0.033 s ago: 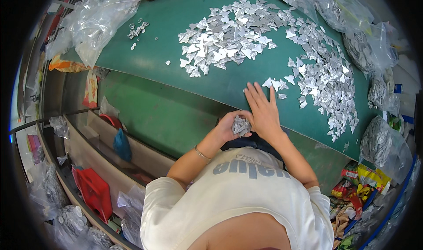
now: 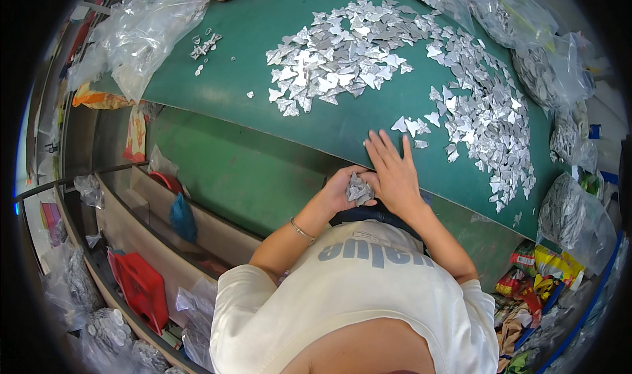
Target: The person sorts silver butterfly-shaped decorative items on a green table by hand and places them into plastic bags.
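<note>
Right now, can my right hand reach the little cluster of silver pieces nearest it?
Probably yes: the right hand is open at the edge of the green table, and nothing visible blocks its way to those silver pieces.

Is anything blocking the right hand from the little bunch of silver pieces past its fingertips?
Nothing visible: only a bit of bare green table shows between the right hand and the little bunch of silver pieces.
</note>
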